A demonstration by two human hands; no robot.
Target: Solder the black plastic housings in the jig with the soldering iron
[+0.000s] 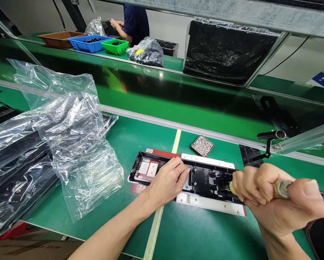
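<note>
A long black plastic housing (202,180) lies across a fixture with white blocks (210,204) and a reddish base. My left hand (168,178) rests on the housing near its middle, fingers bent and pressed together; whether a small part is between them is hidden. My right hand (272,195) is wrapped round a yellowish handheld screwdriver (282,189), whose front end points into the right part of the housing. The tool's tip is hard to make out. Behind the fixture sits a square tray of small screws (202,146).
Clear plastic bags (80,155) over black parts cover the left side. A metal rail (151,117) runs behind the work area. A metal tube on a bracket (271,135) stands right. Beyond are blue (90,44) and green bins (115,47) and a person's arm and hands.
</note>
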